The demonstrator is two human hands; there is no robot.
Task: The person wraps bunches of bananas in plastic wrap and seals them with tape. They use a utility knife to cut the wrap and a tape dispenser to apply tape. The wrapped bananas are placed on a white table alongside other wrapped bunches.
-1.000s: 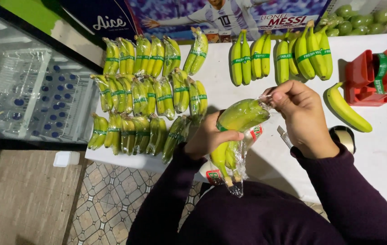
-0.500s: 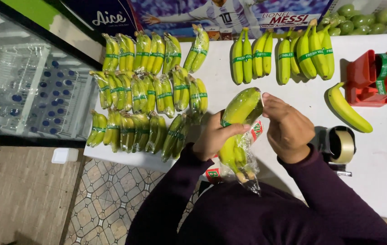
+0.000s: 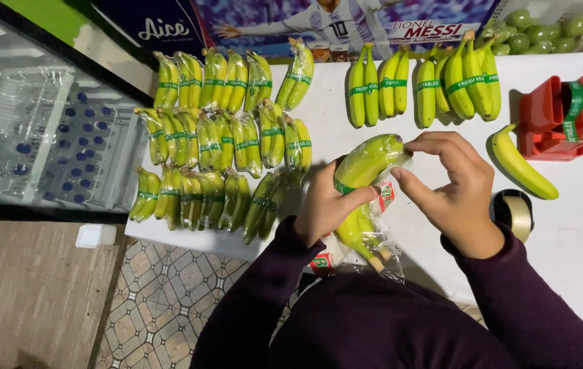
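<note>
- The white rectangular table top (image 3: 373,147) carries rows of green-yellow bananas wrapped in clear film (image 3: 216,160) on the person's left and a row of unwrapped, green-banded bananas (image 3: 428,82) along the far edge.
- Over the near middle of the table, the pair of green-yellow bananas in a crinkled clear plastic bag (image 3: 368,164) is held up off the surface. Its long axis runs from near-left to far-right, with the bag's loose end hanging toward the person's chest.
- The left hand (image 3: 325,208) wraps the bundle's middle from below, fingers and thumb closed round it.
- The right hand (image 3: 452,188) sits just to the right of the bundle's far tip, thumb and forefinger pinched on the plastic there, the other fingers arched above it; it is the nearer hand to that end.
- A single loose green-yellow banana (image 3: 520,167), a red plastic tape dispenser with a green roll (image 3: 558,116) and a roll of clear tape (image 3: 515,212) lie to the right.
- Hidden: the bag's lower end behind the dark purple sleeves (image 3: 373,321); the exact pinch point is hard to make out.
</note>
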